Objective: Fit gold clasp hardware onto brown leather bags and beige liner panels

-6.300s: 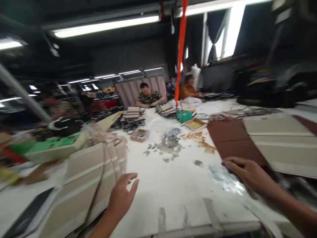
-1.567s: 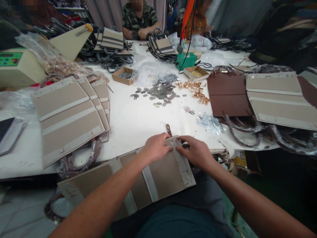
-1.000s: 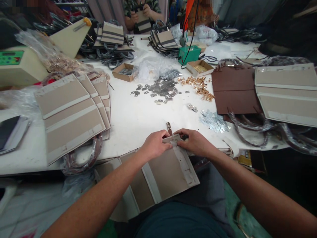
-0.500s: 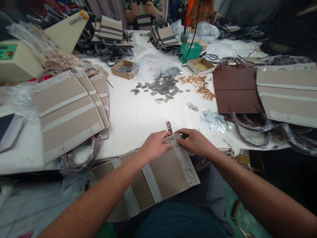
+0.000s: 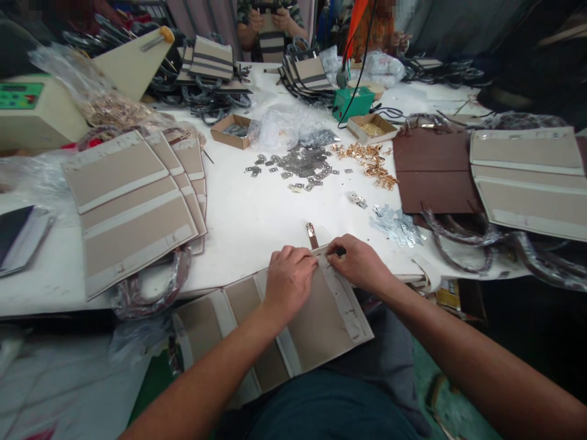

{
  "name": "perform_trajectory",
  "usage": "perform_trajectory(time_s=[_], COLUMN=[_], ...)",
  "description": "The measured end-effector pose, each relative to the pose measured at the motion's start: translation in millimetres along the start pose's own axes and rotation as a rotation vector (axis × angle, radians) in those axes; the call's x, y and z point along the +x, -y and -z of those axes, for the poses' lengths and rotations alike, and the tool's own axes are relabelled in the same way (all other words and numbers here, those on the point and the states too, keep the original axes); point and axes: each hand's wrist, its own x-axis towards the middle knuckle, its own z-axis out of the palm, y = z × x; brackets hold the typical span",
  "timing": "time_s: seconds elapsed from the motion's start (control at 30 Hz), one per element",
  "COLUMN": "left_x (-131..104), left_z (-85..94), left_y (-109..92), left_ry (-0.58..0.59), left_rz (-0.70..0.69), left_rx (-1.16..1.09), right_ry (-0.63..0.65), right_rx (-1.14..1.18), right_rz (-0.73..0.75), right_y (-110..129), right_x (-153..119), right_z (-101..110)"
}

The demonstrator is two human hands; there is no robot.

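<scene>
An unfinished flat bag panel, beige with pale tape strips, leans from the table edge onto my lap. My left hand rests on its upper part, closed, with the fingers bent together and the tips near the top corner; the thumb is hidden. Close by on the right, my right hand is closed in a pinch at that corner. Whatever is between its fingertips is too small to make out. A short brown strap with a metal fitting sticks out beyond the panel's top edge, onto the white table.
Stacked beige bag panels lie left, and brown bags with wrapped handles right. Between are dark metal plates, gold fittings, silver strips and a small carton. Another person's hands are across the table.
My left hand has turned over more onto the panel, its thumb no longer showing on top. My right hand stays at the corner with its fingers drawn closer together. The view has shifted slightly.
</scene>
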Motion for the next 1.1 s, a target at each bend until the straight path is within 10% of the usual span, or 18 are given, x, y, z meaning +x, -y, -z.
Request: perform_trajectory(time_s=[0.2,1.1], left_x=[-34,-30], left_z=[-17.0,-11.1], left_y=[-4,5], left_ry=[-0.053,0.017], left_rz=[-0.051,-0.127], left_rx=[0.062,0.150], right_ry=[-0.075,-0.014], right_rx=[-0.068,-0.275], right_rz=[0.103,0.200], right_y=[2,10], right_x=[-20,-36], right_z=[-5,-10])
